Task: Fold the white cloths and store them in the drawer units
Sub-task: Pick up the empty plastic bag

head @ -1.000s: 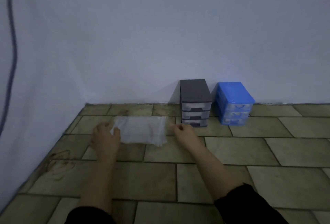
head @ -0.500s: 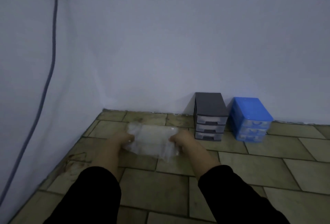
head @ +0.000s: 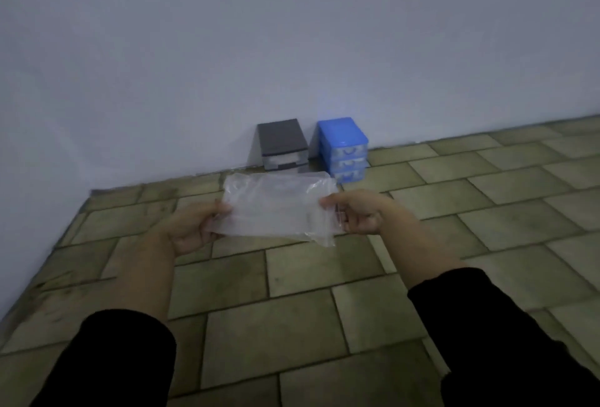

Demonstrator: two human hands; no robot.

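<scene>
A clear plastic packet with white cloth inside [head: 276, 207] is held up above the tiled floor, flat and level. My left hand [head: 194, 228] grips its left end, thumb on top. My right hand [head: 357, 211] pinches its right end, where loose plastic hangs down. Behind the packet, against the wall, stand a grey drawer unit [head: 281, 143] and a blue drawer unit [head: 343, 148], each with stacked drawers that look closed. The packet hides the bottom of the grey unit.
The floor is brownish tile [head: 292, 309], dirty near the left wall [head: 48, 146]. A plain pale wall [head: 292, 49] runs behind the drawer units. Open floor stretches to the right.
Both hands took hold of the packet's ends on the floor and lifted it up toward me. The view swung right, so the drawer units now sit behind the packet.
</scene>
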